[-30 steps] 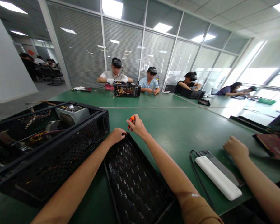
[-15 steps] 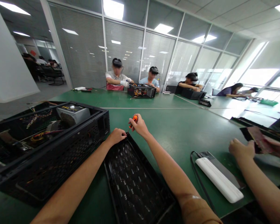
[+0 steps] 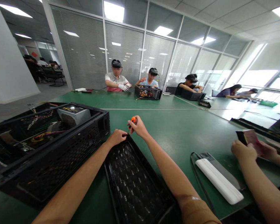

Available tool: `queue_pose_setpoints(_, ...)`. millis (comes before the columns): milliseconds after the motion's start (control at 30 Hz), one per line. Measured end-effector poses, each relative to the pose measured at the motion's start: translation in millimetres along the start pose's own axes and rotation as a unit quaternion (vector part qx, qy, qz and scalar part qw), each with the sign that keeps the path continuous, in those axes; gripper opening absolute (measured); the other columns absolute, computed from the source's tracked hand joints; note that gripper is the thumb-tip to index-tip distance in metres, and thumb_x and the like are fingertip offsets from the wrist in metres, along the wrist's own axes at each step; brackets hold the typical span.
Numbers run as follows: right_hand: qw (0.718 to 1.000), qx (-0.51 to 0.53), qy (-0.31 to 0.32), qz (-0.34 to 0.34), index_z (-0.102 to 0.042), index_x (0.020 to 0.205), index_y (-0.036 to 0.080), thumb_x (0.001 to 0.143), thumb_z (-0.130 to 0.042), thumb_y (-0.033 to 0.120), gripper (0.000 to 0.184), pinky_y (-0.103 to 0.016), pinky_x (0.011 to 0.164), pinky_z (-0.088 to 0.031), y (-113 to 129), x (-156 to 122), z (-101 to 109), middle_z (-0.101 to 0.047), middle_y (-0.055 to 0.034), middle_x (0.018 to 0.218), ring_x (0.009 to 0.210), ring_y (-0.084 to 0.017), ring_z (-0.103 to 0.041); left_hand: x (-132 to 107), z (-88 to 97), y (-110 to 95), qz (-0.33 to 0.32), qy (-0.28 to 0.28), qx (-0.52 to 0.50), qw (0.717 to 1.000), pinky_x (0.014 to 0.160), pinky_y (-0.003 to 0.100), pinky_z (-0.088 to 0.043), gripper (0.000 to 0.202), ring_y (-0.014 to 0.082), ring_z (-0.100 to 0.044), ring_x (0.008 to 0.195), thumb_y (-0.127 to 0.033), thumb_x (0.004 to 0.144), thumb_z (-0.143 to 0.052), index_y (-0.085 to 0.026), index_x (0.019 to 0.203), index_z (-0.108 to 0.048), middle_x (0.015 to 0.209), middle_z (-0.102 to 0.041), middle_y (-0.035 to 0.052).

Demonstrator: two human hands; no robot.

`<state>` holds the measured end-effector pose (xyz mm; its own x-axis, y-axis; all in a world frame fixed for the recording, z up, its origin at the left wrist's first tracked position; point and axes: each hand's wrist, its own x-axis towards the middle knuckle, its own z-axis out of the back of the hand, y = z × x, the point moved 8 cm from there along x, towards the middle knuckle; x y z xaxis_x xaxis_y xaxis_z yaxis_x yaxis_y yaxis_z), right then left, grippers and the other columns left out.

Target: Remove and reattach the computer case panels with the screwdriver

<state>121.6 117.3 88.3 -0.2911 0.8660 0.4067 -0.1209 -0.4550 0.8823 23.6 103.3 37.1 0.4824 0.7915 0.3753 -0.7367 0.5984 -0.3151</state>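
Note:
In the head view a black computer case front panel (image 3: pixel 135 180) lies inner side up on the table, its far end pointing away from me. My right hand (image 3: pixel 139 127) is closed around the orange handle of a screwdriver (image 3: pixel 132 120), whose thin shaft slants down to the panel's far corner. My left hand (image 3: pixel 118 137) grips the same far end, fingers bent beside the screwdriver tip. What the tip touches is too small to make out.
An open black computer case (image 3: pixel 60 155) with a silver power supply (image 3: pixel 75 115) stands at left. On the right lie a white power bank (image 3: pixel 219 180), a dark flat device (image 3: pixel 224 169) and a cable. Another person's hands (image 3: pixel 245 152) hold a dark box; co-workers sit across the green table (image 3: pixel 177 130).
The screwdriver handle has tilted slightly left; my left hand stays at the corner. At right, the other person's hands have turned and raised the box. Across the table, a computer case has shifted right.

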Motion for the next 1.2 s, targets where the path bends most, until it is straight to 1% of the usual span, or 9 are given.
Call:
queue_pose_setpoints(200, 0.997, 0.028, 0.064, 0.019, -0.037, 0.1, 0.021, 0.08, -0.047, 0.036, 0.027, -0.021, 0.048, -0.051, 6, -1, -12, -0.057, 0.0007, 0.089, 0.048, -0.006, -0.058, 1, -1.5, 4, 0.011, 0.003, -0.002, 1.0, 0.06, 0.02, -0.035, 0.02, 0.0117, -0.059, 0.064, -0.022, 0.072, -0.049, -0.019, 0.078, -0.067, 0.073, -0.068, 0.0018)
queue_pose_setpoints(433, 0.997, -0.068, -0.039, 0.002, -0.033, 0.089, 0.022, 0.071, -0.058, 0.037, 0.034, -0.02, 0.037, -0.041, 1, -2, 0, -0.058, 0.0053, 0.071, 0.038, -0.009, -0.053, 0, -0.7, 2, 0.009, 0.001, -0.023, 1.0, 0.062, 0.02, -0.037, 0.019, 0.0121, -0.06, 0.066, -0.021, 0.071, -0.05, -0.019, 0.079, -0.068, 0.075, -0.068, 0.0016)
queue_pose_setpoints(533, 0.998, -0.063, -0.017, 0.003, -0.033, 0.096, 0.022, 0.075, -0.054, 0.037, 0.034, -0.02, 0.04, -0.042, 2, -3, -3, -0.058, 0.0056, 0.068, 0.039, -0.009, -0.053, 1, -1.7, 3, 0.011, 0.003, -0.023, 1.0, 0.065, 0.02, -0.039, 0.021, 0.013, -0.061, 0.069, -0.021, 0.071, -0.051, -0.019, 0.082, -0.068, 0.079, -0.069, 0.002)
queue_pose_setpoints(667, 0.99, -0.133, 0.025, 0.04, -0.043, 0.089, 0.02, 0.08, -0.047, 0.038, 0.021, -0.02, 0.049, -0.041, 20, -6, -5, -0.053, 0.0061, 0.06, 0.044, -0.008, -0.051, 2, 0.4, 6, 0.033, -0.002, -0.026, 0.999, 0.07, 0.022, -0.041, 0.021, 0.0142, -0.061, 0.075, -0.022, 0.073, -0.051, -0.019, 0.085, -0.069, 0.083, -0.069, 0.0029)
queue_pose_setpoints(767, 0.959, -0.264, -0.048, 0.092, -0.045, 0.074, 0.019, 0.077, -0.049, 0.04, 0.021, -0.021, 0.052, -0.037, 53, -14, 14, -0.048, 0.0053, 0.056, 0.05, -0.009, -0.046, -4, 15.7, 0, 0.06, -0.035, -0.026, 0.997, 0.075, 0.024, -0.042, 0.026, 0.0149, -0.059, 0.08, -0.022, 0.076, -0.051, -0.016, 0.097, -0.065, 0.091, -0.067, 0.0059)
queue_pose_setpoints(900, 0.909, -0.394, -0.061, 0.123, -0.047, 0.069, 0.018, 0.078, -0.046, 0.028, 0.013, -0.022, 0.058, -0.033, 95, -41, 35, -0.05, 0.0011, 0.062, 0.058, -0.011, -0.045, -35, 57.6, -49, 0.02, -0.05, -0.022, 0.998, 0.081, 0.026, -0.041, 0.026, 0.0153, -0.056, 0.088, -0.025, 0.084, -0.044, -0.017, 0.098, -0.063, 0.094, -0.064, 0.0064)
queue_pose_setpoints(1067, 0.836, -0.515, 0.188, 0.008, -0.056, 0.08, 0.018, 0.071, -0.05, 0.015, 0.011, -0.023, 0.058, -0.031, 66, -119, 43, -0.059, -0.0052, 0.075, 0.066, -0.015, -0.051, -136, 155.3, -133, -0.022, -0.107, 0.093, 0.99, 0.083, 0.028, -0.041, 0.024, 0.0158, -0.054, 0.087, -0.034, 0.086, -0.039, -0.024, 0.089, -0.061, 0.089, -0.062, 0.0022)
queue_pose_setpoints(1133, 0.798, -0.532, 0.272, -0.075, -0.059, 0.08, 0.019, 0.066, -0.054, 0.013, 0.016, -0.023, 0.054, -0.03, 39, -161, 50, -0.061, -0.0048, 0.074, 0.063, -0.015, -0.052, -193, 211.4, -131, 0.043, -0.21, 0.161, 0.963, 0.082, 0.03, -0.042, 0.025, 0.0168, -0.054, 0.087, -0.036, 0.086, -0.035, -0.026, 0.091, -0.057, 0.091, -0.06, 0.0021)
queue_pose_setpoints(1200, 0.779, -0.516, 0.331, -0.132, -0.06, 0.077, 0.019, 0.062, -0.055, 0.014, 0.016, -0.023, 0.051, -0.03, 19, -200, 53, -0.061, -0.0031, 0.069, 0.059, -0.015, -0.052, -255, 265.1, -98, 0.177, -0.32, 0.225, 0.903, 0.084, 0.034, -0.041, 0.027, 0.018, -0.053, 0.091, -0.036, 0.088, -0.03, -0.026, 0.096, -0.053, 0.095, -0.058, 0.0017)
